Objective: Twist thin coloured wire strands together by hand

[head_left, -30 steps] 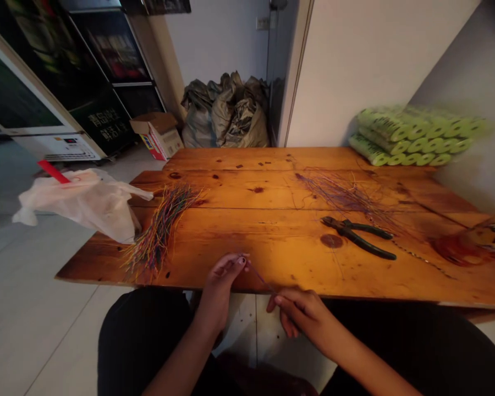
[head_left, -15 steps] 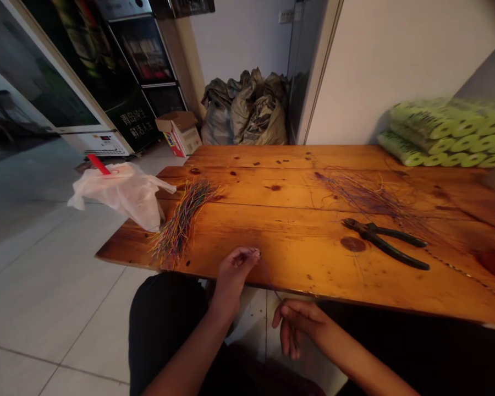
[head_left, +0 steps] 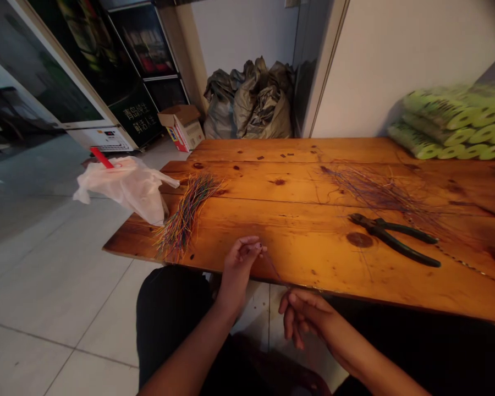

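My left hand (head_left: 244,258) is closed in a pinch above the front edge of the wooden table (head_left: 256,220). From its fingertips a thin purplish wire (head_left: 274,268) slants down toward my right hand (head_left: 303,313). That hand is just below the table edge, thumb and index finger pressed together at the wire's lower end, the other fingers loosely curled. A bundle of many-coloured wires (head_left: 187,217) lies left of my left hand. Black-handled pliers (head_left: 396,237) rest on the table to the right, jaws pointing left.
Loose thin wires (head_left: 371,187) spread behind the pliers. A white plastic bag (head_left: 126,184) with something red in it sits at the left corner. Green-wrapped rolls (head_left: 449,124) are stacked at the back right. Beyond the table stand a cardboard box (head_left: 182,127) and grey sacks (head_left: 251,104).
The camera view has shifted slightly, moving the table a little in the picture. Both hands keep their pinch on the wire, and the right hand's fingers have shifted slightly.
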The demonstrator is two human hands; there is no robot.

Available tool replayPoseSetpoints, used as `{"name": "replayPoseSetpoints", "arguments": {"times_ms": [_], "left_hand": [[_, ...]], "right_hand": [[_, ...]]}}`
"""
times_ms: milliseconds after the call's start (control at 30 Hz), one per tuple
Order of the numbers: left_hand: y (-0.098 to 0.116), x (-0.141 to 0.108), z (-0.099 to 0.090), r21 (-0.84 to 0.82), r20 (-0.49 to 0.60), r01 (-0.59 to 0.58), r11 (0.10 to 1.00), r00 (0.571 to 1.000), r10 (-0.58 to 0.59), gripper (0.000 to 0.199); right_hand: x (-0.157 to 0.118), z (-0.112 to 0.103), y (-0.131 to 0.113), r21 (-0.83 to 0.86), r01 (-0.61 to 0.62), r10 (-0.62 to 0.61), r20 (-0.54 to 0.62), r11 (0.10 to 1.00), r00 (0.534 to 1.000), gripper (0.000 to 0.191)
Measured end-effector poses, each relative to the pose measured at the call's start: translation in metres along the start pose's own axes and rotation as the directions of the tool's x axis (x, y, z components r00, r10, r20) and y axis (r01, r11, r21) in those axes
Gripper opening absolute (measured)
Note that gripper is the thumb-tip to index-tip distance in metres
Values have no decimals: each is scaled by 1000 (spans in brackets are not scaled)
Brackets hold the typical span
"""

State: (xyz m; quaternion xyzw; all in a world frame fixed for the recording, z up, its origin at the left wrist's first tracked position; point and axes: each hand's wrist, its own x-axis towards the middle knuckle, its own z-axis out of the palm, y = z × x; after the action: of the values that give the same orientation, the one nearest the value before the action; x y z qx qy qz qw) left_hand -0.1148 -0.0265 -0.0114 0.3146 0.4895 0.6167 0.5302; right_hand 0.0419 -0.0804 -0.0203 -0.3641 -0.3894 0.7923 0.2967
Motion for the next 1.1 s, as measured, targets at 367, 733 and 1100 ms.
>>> {"name": "replayPoseSetpoints", "arguments": {"times_ms": [367,733,1100], "left_hand": [[-4,-1,-2,-17,81,16,1000,997,-15,12],[-1,-3,-1,-190,136,100,977,988,-75,6],[5,-3,0,-163,109,121,979,989,-104,8]], "right_hand": [[0,-1,4,37,21,-19,-43,999,999,31],[7,-6,13,9,22,-22,-7,1000,1000,34],[10,-5,16,-86,77,-85,-88,993,992,36]]}}
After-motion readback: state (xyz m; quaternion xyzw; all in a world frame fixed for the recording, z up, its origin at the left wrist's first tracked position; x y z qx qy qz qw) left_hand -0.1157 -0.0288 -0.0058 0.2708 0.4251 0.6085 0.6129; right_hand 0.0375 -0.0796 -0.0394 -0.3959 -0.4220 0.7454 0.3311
